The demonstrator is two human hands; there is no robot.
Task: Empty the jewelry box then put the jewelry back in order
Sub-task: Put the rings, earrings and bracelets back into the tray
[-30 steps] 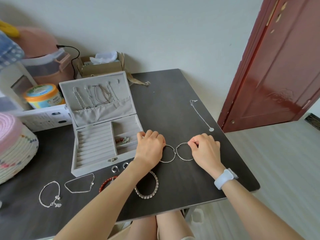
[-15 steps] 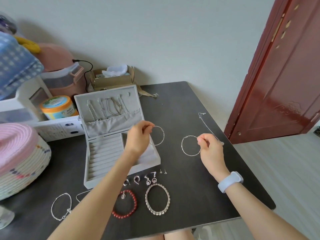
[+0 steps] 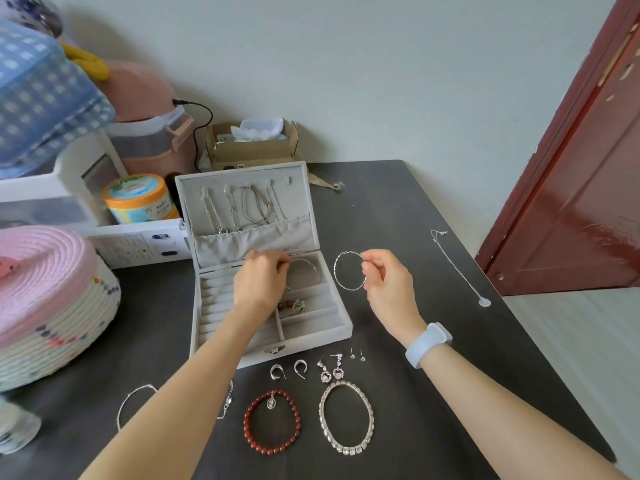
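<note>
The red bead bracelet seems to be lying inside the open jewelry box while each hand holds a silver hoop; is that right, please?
Not quite. In the head view the red bead bracelet lies on the dark table in front of the jewelry box, not inside it. The left hand and right hand do each hold a silver hoop.

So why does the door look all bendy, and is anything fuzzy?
Head view: the wide lens bows straight lines near the edges, so the red door leans and curves; the left hand over the jewelry box is slightly motion-blurred; the right hand and its silver hoop look sharper; soft daylight glares on the door.
</note>
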